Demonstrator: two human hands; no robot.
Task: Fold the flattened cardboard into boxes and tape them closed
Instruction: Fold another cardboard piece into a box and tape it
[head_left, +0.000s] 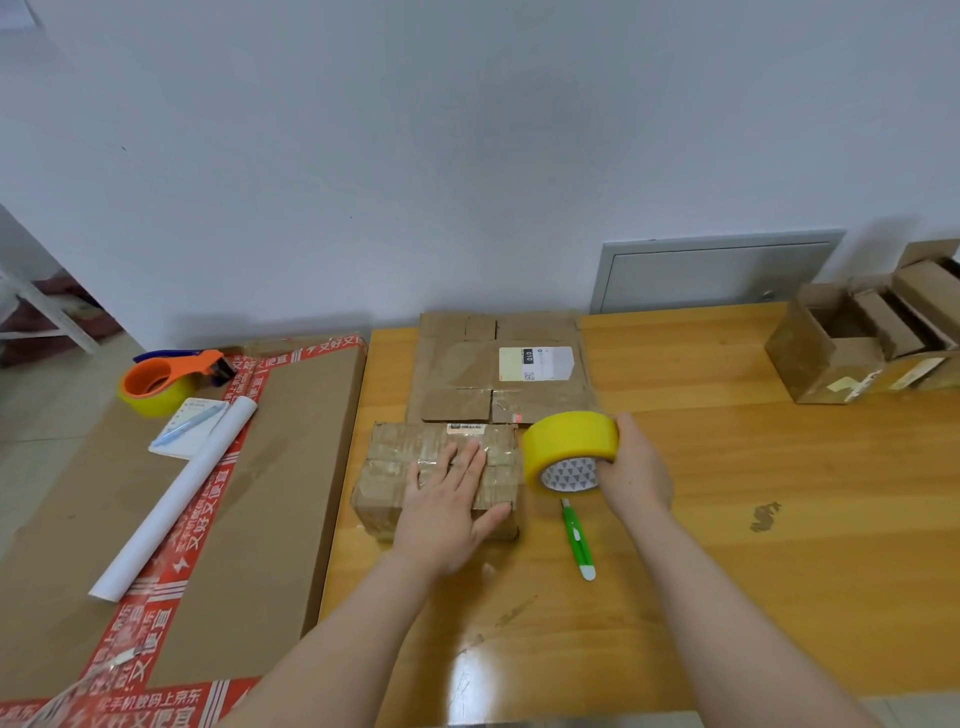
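Note:
A small folded cardboard box (395, 467) stands on the wooden table (727, 467), its top covered in clear tape. My left hand (447, 504) lies flat on the box top, fingers spread, thumb over the right edge. My right hand (636, 467) grips a yellow tape roll (569, 441) held on edge just right of the box, touching or nearly touching its right side. Behind the box lies a stack of flattened cardboard (467, 364) with a white label. A green utility knife (577, 540) lies on the table between my forearms.
Left of the table sits a large flat carton (291, 467) with red printed tape, bearing an orange tape dispenser (166, 379), a notepad with pen (189, 426) and a white paper roll (176, 493). Open cardboard boxes (841, 353) stand at the table's far right. A wall runs behind.

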